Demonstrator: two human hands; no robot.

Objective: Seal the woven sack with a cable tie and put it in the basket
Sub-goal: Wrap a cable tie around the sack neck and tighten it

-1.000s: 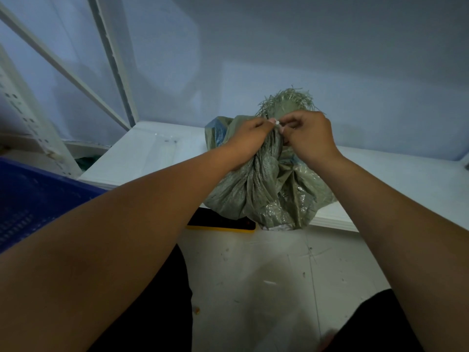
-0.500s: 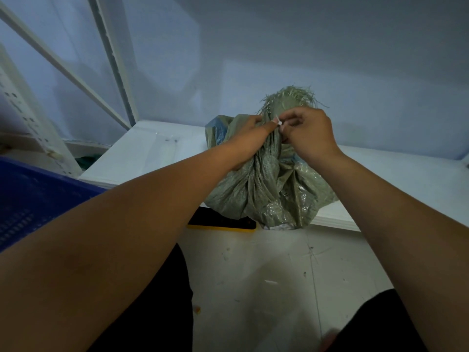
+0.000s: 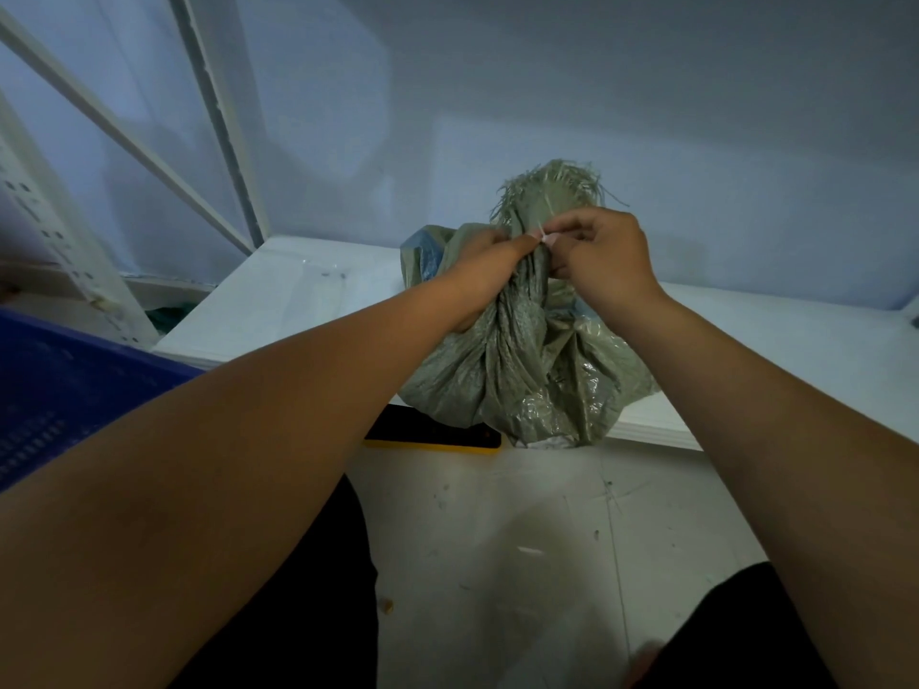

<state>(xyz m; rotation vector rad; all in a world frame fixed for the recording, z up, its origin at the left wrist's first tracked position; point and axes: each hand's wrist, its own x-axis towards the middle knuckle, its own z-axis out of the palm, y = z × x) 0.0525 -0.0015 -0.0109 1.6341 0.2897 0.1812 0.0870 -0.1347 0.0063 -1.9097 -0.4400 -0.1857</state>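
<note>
The woven sack (image 3: 527, 370) is sitting on the front edge of the white platform (image 3: 278, 300), with its neck bunched just below the frayed mouth (image 3: 552, 181). The step in hand is judged to be cinching the cable tie (image 3: 547, 237) round that neck. Whether the loop is already closed cannot be told, since only a small pale piece is showing.

Procedure, as advice:
- The neck needs compressing tightly while the tail is being drawn, so that no pleat is escaping the loop.
- The pull is best going straight out from the tie's head, away from the holding hand.
- The tie is best sitting below the frayed strands, on sound fabric.

The left hand (image 3: 485, 271) is gripping the gathered neck from the left, fingers curled round the fabric. The right hand (image 3: 604, 256) is pinching the tie between thumb and forefinger, touching the neck, wrist raised. Both forearms are reaching forward. The blue basket (image 3: 74, 370) is waiting at the left, well apart from the sack
</note>
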